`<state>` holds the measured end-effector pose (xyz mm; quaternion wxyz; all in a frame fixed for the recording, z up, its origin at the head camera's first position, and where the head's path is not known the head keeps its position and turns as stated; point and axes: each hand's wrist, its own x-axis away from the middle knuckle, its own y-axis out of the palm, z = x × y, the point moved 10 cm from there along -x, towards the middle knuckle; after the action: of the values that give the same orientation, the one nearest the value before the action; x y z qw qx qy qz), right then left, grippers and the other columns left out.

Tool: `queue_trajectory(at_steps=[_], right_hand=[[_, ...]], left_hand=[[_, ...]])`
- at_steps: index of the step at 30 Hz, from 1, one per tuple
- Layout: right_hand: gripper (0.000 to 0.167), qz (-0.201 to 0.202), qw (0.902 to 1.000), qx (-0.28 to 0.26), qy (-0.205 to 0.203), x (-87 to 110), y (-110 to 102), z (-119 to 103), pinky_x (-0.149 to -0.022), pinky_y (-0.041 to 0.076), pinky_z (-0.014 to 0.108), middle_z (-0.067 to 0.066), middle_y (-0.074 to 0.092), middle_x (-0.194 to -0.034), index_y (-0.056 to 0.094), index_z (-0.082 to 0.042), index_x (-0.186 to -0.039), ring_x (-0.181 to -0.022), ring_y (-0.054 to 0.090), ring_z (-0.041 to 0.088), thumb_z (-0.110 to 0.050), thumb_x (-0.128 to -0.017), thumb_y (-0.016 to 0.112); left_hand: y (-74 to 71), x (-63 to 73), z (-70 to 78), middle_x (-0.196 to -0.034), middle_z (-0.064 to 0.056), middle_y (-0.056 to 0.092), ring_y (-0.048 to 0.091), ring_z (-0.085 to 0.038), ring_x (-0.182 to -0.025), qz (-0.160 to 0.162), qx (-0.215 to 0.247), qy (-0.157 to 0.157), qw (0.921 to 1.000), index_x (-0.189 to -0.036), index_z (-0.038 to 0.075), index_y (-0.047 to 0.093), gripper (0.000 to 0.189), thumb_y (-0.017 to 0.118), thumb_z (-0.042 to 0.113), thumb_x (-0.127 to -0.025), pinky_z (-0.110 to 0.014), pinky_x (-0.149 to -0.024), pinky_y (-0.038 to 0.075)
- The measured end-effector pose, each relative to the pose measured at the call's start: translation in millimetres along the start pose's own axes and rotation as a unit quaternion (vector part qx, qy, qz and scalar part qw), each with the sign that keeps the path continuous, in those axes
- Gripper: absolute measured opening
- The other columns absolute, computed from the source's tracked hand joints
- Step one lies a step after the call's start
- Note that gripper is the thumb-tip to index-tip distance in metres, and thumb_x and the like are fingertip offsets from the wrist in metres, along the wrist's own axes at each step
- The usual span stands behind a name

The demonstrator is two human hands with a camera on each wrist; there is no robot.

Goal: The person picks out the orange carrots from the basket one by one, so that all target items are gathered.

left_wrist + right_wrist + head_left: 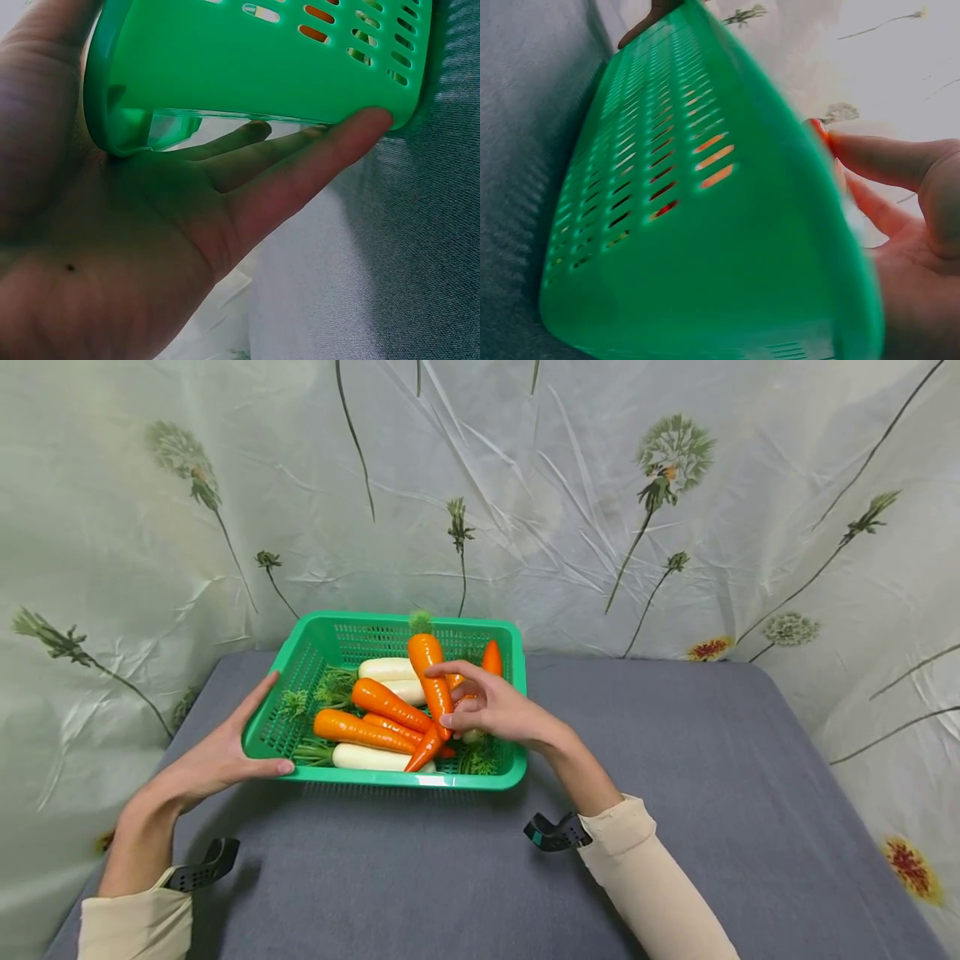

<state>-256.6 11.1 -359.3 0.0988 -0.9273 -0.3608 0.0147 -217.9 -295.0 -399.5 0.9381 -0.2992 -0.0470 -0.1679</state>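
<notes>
A green plastic basket [288, 774] holds orange carrots and white radishes. My right hand [491, 702] reaches over its right end and pinches a carrot [426, 653] between thumb and fingers. That carrot points its leafy top toward the back rim and its tip toward me, above the other vegetables. My left hand [213, 760] rests at the basket's left end, its thumb at the front corner. In the left wrist view, the left fingers [300, 176] lie straight against the basket's outer wall. The basket wall hides most of the held carrot in the right wrist view.
Below the held carrot lie other carrots [360, 731] and white radishes [367, 757] with green tops. The basket stands on a grey cloth-covered table [637, 735]. Right behind the table hangs a pale curtain [525, 510] printed with dandelions.
</notes>
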Motion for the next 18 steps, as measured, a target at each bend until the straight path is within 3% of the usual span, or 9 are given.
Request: queue_trajectory(at_steps=[3,7,10,14,18], right_hand=[[0.063,-0.008,0.9998,-0.014,-0.012,3.0,-1.7,-3.0,-0.083,0.056,0.039,0.014,0.060,-0.118,0.047,-0.017,-0.153,-0.092,0.067,0.021,-0.004,-0.096,0.070],[0.062,-0.002,0.9997,-0.020,-0.016,9.0,-8.6,-5.2,-0.087,0.057,0.046,0.015,0.061,-0.121,0.047,-0.020,-0.153,-0.097,0.071,0.030,-0.006,-0.097,0.070],[0.062,0.004,0.9995,-0.022,-0.022,15.0,-15.5,-7.1,-0.086,0.056,0.044,0.017,0.062,-0.121,0.046,-0.021,-0.153,-0.096,0.071,0.034,-0.006,-0.097,0.069],[0.063,0.020,0.9988,-0.023,-0.038,23.0,-27.4,-9.1,-0.086,0.057,0.038,0.017,0.061,-0.130,0.046,-0.019,-0.154,-0.103,0.069,0.029,-0.004,-0.097,0.068],[0.062,0.045,0.9980,-0.019,-0.039,32.1,-42.3,-7.5,-0.090,0.058,0.044,0.017,0.059,-0.136,0.046,-0.019,-0.155,-0.110,0.067,0.025,-0.003,-0.098,0.068]], left_hand=[[0.1,0.4,0.0,-0.170,-0.026,0.009,0.054,-0.002,-0.105,0.001,0.002,0.001,1.0000,-0.165,0.044,-0.013,0.124,0.081,0.014,-0.089,-0.010,-0.085,0.040],[0.8,0.5,0.5,-0.168,-0.027,0.012,0.057,-0.003,-0.104,-0.002,0.010,0.001,0.9999,-0.165,0.044,-0.013,0.124,0.080,0.013,-0.090,-0.010,-0.085,0.041],[1.1,0.8,0.2,-0.169,-0.027,0.011,0.056,-0.002,-0.105,-0.004,0.013,0.000,0.9999,-0.164,0.044,-0.013,0.123,0.080,0.013,-0.090,-0.010,-0.085,0.041],[0.9,0.8,-0.5,-0.170,-0.026,0.008,0.055,-0.001,-0.106,-0.003,0.013,-0.001,0.9999,-0.164,0.044,-0.013,0.123,0.080,0.013,-0.090,-0.009,-0.085,0.041],[0.7,0.5,-1.4,-0.171,-0.026,0.008,0.055,-0.002,-0.106,-0.003,0.014,-0.002,0.9999,-0.164,0.044,-0.013,0.123,0.080,0.013,-0.090,-0.010,-0.085,0.041]])
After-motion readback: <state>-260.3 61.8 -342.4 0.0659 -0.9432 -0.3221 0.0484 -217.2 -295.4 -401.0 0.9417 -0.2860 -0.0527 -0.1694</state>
